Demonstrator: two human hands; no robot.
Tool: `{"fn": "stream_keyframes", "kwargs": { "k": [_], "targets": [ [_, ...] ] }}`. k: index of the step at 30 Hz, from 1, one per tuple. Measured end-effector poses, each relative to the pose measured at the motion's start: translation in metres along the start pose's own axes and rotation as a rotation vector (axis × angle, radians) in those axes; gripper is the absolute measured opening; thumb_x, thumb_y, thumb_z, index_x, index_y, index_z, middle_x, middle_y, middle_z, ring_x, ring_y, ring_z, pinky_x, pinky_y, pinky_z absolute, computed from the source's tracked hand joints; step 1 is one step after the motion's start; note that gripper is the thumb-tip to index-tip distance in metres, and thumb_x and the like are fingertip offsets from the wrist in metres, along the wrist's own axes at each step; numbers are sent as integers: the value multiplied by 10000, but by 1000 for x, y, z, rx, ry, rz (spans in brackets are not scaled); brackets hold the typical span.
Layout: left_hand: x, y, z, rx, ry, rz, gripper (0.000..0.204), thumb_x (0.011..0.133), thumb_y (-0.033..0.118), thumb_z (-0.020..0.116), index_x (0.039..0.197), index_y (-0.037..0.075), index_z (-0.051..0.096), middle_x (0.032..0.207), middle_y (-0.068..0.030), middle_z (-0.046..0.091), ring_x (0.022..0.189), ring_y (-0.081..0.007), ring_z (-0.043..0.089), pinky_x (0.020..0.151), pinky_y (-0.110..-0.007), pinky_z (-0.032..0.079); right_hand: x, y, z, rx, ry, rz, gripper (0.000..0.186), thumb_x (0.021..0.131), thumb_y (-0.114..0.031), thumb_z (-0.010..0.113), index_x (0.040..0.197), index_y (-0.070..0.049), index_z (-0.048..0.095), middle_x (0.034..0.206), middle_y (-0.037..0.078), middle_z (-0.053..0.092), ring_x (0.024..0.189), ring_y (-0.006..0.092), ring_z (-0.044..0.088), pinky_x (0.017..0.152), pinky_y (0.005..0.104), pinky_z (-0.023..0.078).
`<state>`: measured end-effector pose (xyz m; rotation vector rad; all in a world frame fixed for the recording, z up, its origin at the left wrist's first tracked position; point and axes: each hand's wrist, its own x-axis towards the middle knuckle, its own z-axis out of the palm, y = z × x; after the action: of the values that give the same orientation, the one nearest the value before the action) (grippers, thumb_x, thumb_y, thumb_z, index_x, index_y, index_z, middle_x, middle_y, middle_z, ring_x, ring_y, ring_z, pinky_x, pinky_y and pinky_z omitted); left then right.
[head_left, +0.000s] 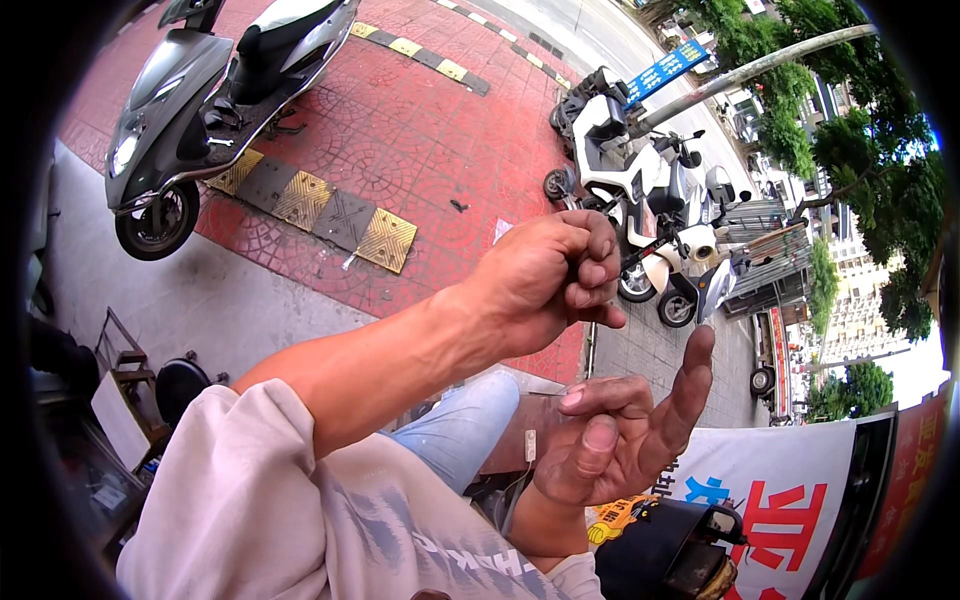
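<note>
Head view shows two bare hands raised close together over the person's lap, apart from each other. The left hand (560, 278) is clenched in a loose fist, its curled fingers facing right; I cannot tell whether anything lies inside. The right hand (630, 435), lower and further right, is released: its thumb and one bent finger curve inward without meeting, and at least one finger points upward. Dark smudges mark both hands.

Nearest below them in the picture are one jeans-clad leg (462, 425), under the left wrist, and one white socket block (530, 445), just left of the right hand. One yellow cartoon cat (622, 518) decorates something dark beside the right wrist.

One grey motor scooter (165, 95) stands at upper left. Two black-and-yellow rubber strips cross the red paving (420, 150): the near strip (343, 218) shows three yellow sections, and the far strip (428, 58) lies beyond it. At least two white scooters (645, 185) are parked right of the paving, overlapping too much for a sure count. One blue sign (665, 75) stands behind them, and one white banner (775, 500) hangs at lower right.
</note>
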<state>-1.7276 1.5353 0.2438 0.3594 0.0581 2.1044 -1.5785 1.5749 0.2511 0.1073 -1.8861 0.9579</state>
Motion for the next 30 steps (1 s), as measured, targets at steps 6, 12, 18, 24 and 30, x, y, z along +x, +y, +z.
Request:
{"fn": "stream_keyframes", "kwargs": {
  "k": [6, 12, 18, 24, 30],
  "targets": [
    [-1, 1, 4, -2, 64, -27, 177, 946, 55, 449, 798, 122, 519, 639, 40, 458, 494, -79, 407, 779, -479, 597, -30, 36, 3, -184, -212, 3, 710, 938, -183, 663, 1542, 53, 373, 1570, 344, 359, 1117, 321, 650, 697, 279, 597],
    [-4, 2, 12, 3, 125, -10, 161, 911, 36, 410, 806, 114, 503, 658, 35, 462, 460, -67, 361, 774, -482, 593, -32, 45, 13, -267, -234, -147, 666, 958, -180, 649, 1532, 44, 395, 1571, 295, 382, 1403, 404, 477, 806, 323, 614],
    [-5, 1, 8, -17, 119, -13, 162, 913, 41, 412, 802, 118, 502, 658, 35, 460, 452, -67, 356, 780, -493, 595, -32, 45, 10, -220, -221, -130, 638, 959, -173, 642, 1519, 36, 419, 1567, 282, 393, 1376, 393, 518, 821, 331, 613],
    [-6, 4, 3, 13, 97, -42, 203, 978, 75, 434, 806, 135, 523, 618, 51, 449, 471, -72, 376, 792, -513, 603, -30, 32, -3, -143, -162, 6, 652, 944, -175, 641, 1511, 52, 413, 1557, 287, 399, 874, 214, 666, 702, 263, 561],
    [-11, 11, 8, -32, 66, -40, 180, 948, 64, 449, 798, 130, 525, 629, 38, 459, 475, -76, 371, 625, -414, 534, -13, 17, 3, 70, 127, 78, 644, 926, -140, 610, 1472, 123, 394, 1566, 313, 379, 640, 93, 563, 631, 209, 496]
  ]
}}
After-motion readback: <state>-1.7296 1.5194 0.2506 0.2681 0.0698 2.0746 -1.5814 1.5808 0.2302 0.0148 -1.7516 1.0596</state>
